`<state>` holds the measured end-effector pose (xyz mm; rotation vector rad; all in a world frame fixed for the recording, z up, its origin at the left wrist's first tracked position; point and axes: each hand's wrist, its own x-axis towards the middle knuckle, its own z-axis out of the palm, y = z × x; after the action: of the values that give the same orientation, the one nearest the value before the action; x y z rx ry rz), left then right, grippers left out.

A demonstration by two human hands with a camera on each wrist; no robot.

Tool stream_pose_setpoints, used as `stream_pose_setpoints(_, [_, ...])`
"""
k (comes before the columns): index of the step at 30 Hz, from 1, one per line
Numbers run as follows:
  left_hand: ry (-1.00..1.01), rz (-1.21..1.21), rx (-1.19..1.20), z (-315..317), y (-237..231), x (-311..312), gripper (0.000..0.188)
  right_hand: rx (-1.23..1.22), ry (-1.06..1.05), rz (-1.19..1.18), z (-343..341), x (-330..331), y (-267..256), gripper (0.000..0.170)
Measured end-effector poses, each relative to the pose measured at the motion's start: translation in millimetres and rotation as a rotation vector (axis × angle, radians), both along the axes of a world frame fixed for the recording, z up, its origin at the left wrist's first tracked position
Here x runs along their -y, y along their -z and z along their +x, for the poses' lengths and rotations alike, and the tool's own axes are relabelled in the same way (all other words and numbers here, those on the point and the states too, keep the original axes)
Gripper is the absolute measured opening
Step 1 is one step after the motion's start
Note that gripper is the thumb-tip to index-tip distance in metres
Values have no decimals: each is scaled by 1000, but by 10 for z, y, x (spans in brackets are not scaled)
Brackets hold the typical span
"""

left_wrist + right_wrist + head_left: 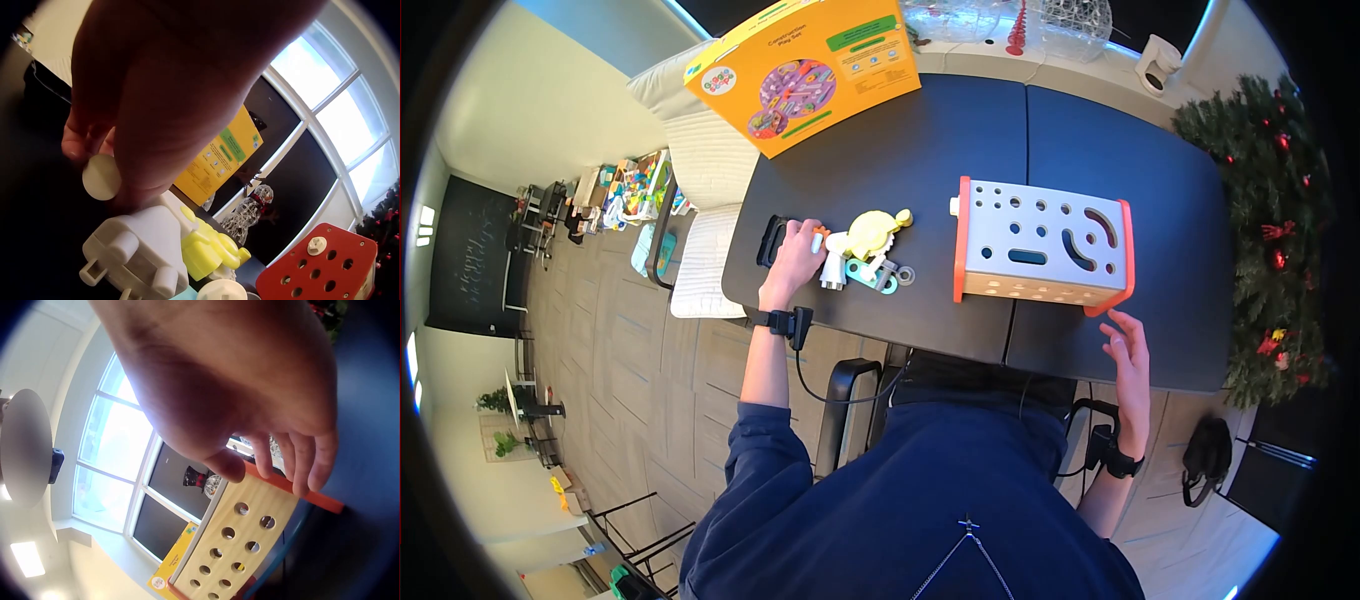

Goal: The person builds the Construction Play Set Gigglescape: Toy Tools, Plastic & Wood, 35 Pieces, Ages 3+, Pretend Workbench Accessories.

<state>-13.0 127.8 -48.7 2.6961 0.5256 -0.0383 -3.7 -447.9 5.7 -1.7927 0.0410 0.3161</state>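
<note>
At a dark worktop (960, 130), pinched a pale round-ended piece (101, 177) in the left grip (798, 255), just beside a grey-white part (150, 244); held the right grip (1128, 345) loose and empty, near a corner of the perforated box (1050, 243). Risked dropping the piece through too light a pinch, or tipping the grey-white part with a careless turn. Saw the round face and the holes of the red end panel (320, 262) from the left wrist, but neither from the head.
</note>
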Motion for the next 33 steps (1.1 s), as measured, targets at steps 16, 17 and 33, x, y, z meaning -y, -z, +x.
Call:
stream_pose_setpoints(16, [219, -433, 240, -520, -1264, 1903, 53, 150, -533, 93, -218, -1063, -326, 45])
stream_pose_setpoints(17, [269, -448, 258, -577, -1226, 1999, 53, 130, -557, 134, -245, -1169, -238, 49])
stream_pose_setpoints(33, [372, -532, 66, -857, -1017, 2528, 91, 198, -617, 98, -500, -1278, -83, 43])
